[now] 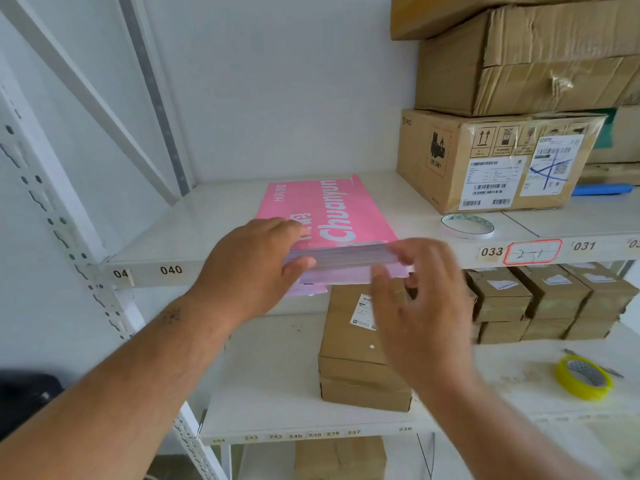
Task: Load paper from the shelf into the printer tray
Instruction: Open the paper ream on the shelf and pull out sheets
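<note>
Hands at flat pink-wrapped paper ream (pixel 332 216) on white shelf (pixel 207 220): your left hand (pixel 249 268) clamps its open end; your right hand (pixel 415 292) blurred, fingers spread, grip unclear.

You face a plain white wall (pixel 277 81) behind white metal shelving (pixel 242 206), evenly lit with soft daylight. A perforated upright (pixel 52 216) and diagonal braces (pixel 86 84) run down the left side. Number labels (pixel 170 270) mark the shelf edges. Worn cardboard boxes (pixel 519 64) stack at your upper right, smaller cartons (pixel 554 303) sit on the lower board, and a yellow tape roll (pixel 585 377) lies near its right end.
</note>
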Demonstrator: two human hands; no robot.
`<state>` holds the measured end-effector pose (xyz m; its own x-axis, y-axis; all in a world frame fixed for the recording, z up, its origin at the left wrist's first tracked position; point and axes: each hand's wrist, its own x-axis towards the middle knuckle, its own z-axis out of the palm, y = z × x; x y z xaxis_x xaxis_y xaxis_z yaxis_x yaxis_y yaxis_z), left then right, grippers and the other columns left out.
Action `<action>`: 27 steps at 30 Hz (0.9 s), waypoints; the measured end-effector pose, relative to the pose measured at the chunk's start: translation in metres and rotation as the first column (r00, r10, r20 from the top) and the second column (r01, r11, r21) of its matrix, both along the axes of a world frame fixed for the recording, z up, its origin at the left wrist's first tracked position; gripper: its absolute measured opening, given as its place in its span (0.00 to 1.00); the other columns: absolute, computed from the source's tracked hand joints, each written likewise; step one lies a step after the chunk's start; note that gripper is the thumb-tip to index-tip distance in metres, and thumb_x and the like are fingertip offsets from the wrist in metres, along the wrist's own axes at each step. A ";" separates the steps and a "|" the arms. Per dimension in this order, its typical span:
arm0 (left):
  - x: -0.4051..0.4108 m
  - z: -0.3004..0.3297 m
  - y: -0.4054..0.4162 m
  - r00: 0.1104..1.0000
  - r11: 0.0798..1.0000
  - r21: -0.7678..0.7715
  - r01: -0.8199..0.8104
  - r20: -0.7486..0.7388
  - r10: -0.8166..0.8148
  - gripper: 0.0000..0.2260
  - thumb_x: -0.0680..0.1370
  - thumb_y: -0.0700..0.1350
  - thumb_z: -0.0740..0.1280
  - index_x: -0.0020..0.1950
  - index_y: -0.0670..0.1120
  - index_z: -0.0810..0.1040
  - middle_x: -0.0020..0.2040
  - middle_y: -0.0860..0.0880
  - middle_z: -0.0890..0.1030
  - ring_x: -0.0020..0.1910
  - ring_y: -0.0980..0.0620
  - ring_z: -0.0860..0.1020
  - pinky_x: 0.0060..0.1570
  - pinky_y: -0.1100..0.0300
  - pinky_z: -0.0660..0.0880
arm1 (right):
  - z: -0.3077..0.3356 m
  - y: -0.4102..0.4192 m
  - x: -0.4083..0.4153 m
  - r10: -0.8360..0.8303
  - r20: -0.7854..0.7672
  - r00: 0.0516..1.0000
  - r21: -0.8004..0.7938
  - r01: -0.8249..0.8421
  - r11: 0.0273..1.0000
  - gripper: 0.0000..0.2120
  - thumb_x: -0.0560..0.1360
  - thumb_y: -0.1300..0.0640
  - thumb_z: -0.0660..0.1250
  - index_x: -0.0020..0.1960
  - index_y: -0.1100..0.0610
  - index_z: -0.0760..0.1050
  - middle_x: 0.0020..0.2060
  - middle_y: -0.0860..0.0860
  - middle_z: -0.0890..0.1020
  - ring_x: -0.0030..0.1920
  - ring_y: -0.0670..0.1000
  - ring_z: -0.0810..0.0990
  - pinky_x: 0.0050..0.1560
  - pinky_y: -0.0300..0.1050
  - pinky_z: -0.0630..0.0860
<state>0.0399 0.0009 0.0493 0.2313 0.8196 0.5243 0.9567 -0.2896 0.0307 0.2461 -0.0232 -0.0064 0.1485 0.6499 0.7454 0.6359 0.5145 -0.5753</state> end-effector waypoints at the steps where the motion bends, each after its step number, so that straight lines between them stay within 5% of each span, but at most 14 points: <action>1: 0.003 0.005 0.003 0.999 0.998 -0.056 0.000 -0.050 -0.003 0.21 0.80 0.56 0.69 0.72 0.51 0.77 0.69 0.53 0.80 0.67 0.48 0.77 0.60 0.54 0.74 | -0.002 -0.009 -0.009 0.101 -0.035 0.994 -0.067 -0.104 0.992 0.09 0.80 0.55 0.69 0.59 0.53 0.80 0.52 0.43 0.81 0.51 0.48 0.81 0.49 0.41 0.77; 3: 0.006 0.013 0.013 0.988 0.992 -0.123 -0.022 -0.154 0.003 0.25 0.79 0.59 0.69 0.74 0.53 0.74 0.72 0.54 0.78 0.69 0.48 0.76 0.62 0.55 0.73 | 0.000 -0.014 -0.024 0.232 -0.253 0.939 -0.320 -0.308 0.896 0.08 0.81 0.57 0.68 0.58 0.49 0.80 0.51 0.39 0.83 0.51 0.40 0.82 0.45 0.29 0.75; 5: 0.007 0.019 0.023 0.975 0.982 -0.179 -0.060 -0.221 0.019 0.24 0.77 0.60 0.70 0.71 0.54 0.76 0.69 0.54 0.79 0.65 0.47 0.78 0.58 0.55 0.75 | 0.003 -0.004 -0.031 0.183 -0.519 0.835 -0.451 -0.449 0.771 0.09 0.81 0.60 0.68 0.57 0.49 0.80 0.51 0.42 0.85 0.49 0.39 0.83 0.43 0.27 0.77; 7: 0.007 0.022 0.030 0.975 0.970 -0.231 -0.069 -0.222 0.017 0.23 0.76 0.60 0.70 0.69 0.56 0.78 0.67 0.54 0.80 0.62 0.48 0.79 0.57 0.54 0.77 | 0.006 0.006 -0.035 0.080 -0.735 0.673 -0.435 -0.560 0.705 0.10 0.80 0.63 0.68 0.57 0.51 0.79 0.52 0.48 0.86 0.52 0.48 0.86 0.58 0.42 0.83; 9: 0.007 0.022 0.035 0.976 0.963 -0.263 -0.065 -0.218 0.006 0.23 0.75 0.60 0.71 0.68 0.57 0.78 0.65 0.56 0.81 0.60 0.49 0.80 0.56 0.54 0.77 | 0.008 0.011 -0.038 0.000 -0.883 0.469 -0.346 -0.652 0.675 0.10 0.80 0.67 0.67 0.57 0.55 0.79 0.51 0.52 0.85 0.56 0.54 0.86 0.69 0.59 0.78; 13: 0.001 0.021 0.044 0.982 0.959 -0.282 -0.032 -0.187 -0.022 0.27 0.73 0.62 0.73 0.71 0.60 0.77 0.68 0.56 0.81 0.64 0.49 0.80 0.61 0.53 0.77 | 0.013 0.012 -0.041 -0.142 -0.981 0.134 -0.193 -0.752 0.630 0.14 0.81 0.72 0.64 0.67 0.68 0.76 0.55 0.61 0.84 0.61 0.59 0.84 0.68 0.53 0.79; 22: -0.011 0.020 0.059 0.965 0.970 -0.241 -0.015 -0.256 -0.049 0.25 0.74 0.67 0.69 0.64 0.53 0.81 0.62 0.52 0.85 0.58 0.46 0.82 0.56 0.49 0.79 | 0.007 0.018 -0.055 -0.169 -0.976 0.135 -0.213 -0.740 0.638 0.04 0.82 0.71 0.65 0.50 0.64 0.76 0.49 0.62 0.84 0.62 0.61 0.84 0.62 0.51 0.82; 27: -0.010 0.020 0.059 0.961 0.975 -0.223 0.014 -0.266 -0.075 0.18 0.76 0.64 0.69 0.44 0.49 0.78 0.40 0.51 0.80 0.40 0.47 0.78 0.36 0.56 0.68 | 0.004 0.023 -0.056 -0.138 -0.979 0.151 -0.205 -0.737 0.644 0.03 0.81 0.71 0.66 0.52 0.66 0.78 0.57 0.65 0.85 0.62 0.61 0.85 0.62 0.50 0.82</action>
